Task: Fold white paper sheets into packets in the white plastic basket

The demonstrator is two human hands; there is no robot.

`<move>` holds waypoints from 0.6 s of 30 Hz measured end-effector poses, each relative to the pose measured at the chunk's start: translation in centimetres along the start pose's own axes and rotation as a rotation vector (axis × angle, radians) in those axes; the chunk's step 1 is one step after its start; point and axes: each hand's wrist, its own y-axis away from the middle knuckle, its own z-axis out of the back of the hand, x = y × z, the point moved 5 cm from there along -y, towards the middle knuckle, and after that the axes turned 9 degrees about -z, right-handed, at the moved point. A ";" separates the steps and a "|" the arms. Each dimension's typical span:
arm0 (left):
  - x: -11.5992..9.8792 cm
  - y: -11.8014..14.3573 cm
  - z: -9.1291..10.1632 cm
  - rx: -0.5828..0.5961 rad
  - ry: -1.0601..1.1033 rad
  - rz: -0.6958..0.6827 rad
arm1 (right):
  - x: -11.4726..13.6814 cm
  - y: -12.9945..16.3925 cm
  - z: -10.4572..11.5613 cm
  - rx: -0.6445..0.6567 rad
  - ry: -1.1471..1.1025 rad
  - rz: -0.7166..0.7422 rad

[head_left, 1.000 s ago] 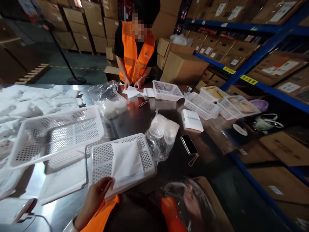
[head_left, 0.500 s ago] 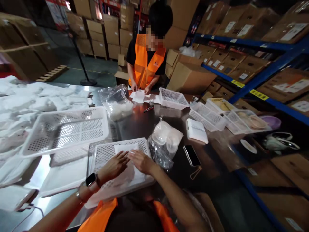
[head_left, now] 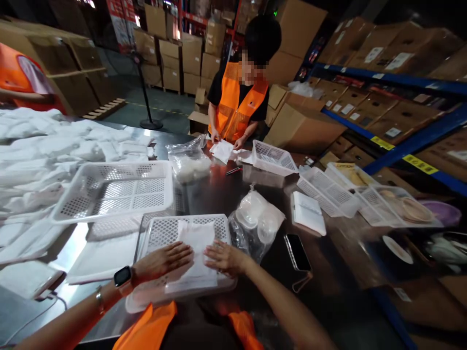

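Under the flattened fingers of both hands lies a white folded cloth (head_left: pixel 197 250), resting on an upturned white perforated basket (head_left: pixel 160 231) at the near edge of a shiny metal table (head_left: pixel 215 194). The left hand (head_left: pixel 164 261), with a smartwatch (head_left: pixel 122 278) at the wrist, presses palm-down on the cloth's left half, fingers spread and pinching nothing. The right hand (head_left: pixel 224 257) lies equally flat on the cloth's right edge, fingertips (head_left: pixel 209 253) almost meeting those of the left. Bare mesh shows beyond the fingertips and to the left; the cloth's near end reaches the basket's front rim. Just right of the right hand sits a clear plastic bag of white round pieces (head_left: pixel 257 223), very close, and past it a dark phone (head_left: pixel 297 252). Beyond the left fingers stands a second, upright basket (head_left: pixel 116 189).

The cloth is plain, matte white, a soft rectangle with slightly rumpled corners. Its long axis runs away from the person, toward a co-worker in an orange vest (head_left: pixel 237 104) across the table.
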 end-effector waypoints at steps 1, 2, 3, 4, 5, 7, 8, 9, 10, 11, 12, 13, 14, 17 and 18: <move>-0.3 0.4 0.0 -0.001 -0.057 -0.018 | 0.2 0.2 0.0 -0.030 0.029 0.023; -0.5 0.7 -0.1 -0.008 -0.113 -0.038 | 0.4 0.2 -0.1 -0.057 0.065 0.046; -0.7 0.9 -0.3 -0.028 -0.163 -0.063 | 0.6 0.0 -0.4 -0.079 0.105 0.074; -0.9 1.0 -0.5 -0.054 -0.203 -0.092 | 0.7 -0.2 -0.8 -0.095 0.145 0.098; -1.1 1.1 -0.7 -0.082 -0.230 -0.114 | 0.8 -0.4 -1.3 -0.108 0.183 0.116; -1.3 1.2 -1.1 -0.128 -0.245 -0.137 | 0.9 -0.9 -2.2 -0.117 0.233 0.134; -1.3 1.3 -1.3 -0.138 -0.231 -0.139 | 0.8 -1.0 -2.5 -0.120 0.241 0.132; -1.3 1.4 -1.5 -0.142 -0.205 -0.137 | 0.8 -0.9 -2.8 -0.123 0.238 0.129; -1.3 1.6 -1.5 -0.144 -0.168 -0.131 | 0.8 -0.7 -3.1 -0.126 0.225 0.123; -1.3 1.8 -1.5 -0.152 -0.123 -0.121 | 0.9 -0.4 -3.2 -0.130 0.202 0.106; -1.3 2.0 -1.5 -0.159 -0.072 -0.107 | 0.9 -0.1 -3.3 -0.138 0.172 0.077; -1.3 2.3 -1.5 -0.165 -0.018 -0.086 | 0.9 0.3 -3.3 -0.153 0.139 0.039; -1.2 2.4 -1.4 -0.174 0.038 -0.056 | 1.0 0.7 -3.3 -0.172 0.103 0.000; -0.7 2.7 -1.1 -0.214 0.208 0.099 | 1.5 1.8 -3.1 -0.212 0.017 -0.071; -0.4 2.8 -1.1 -0.238 0.270 0.176 | 1.6 2.0 -3.1 -0.221 0.005 -0.078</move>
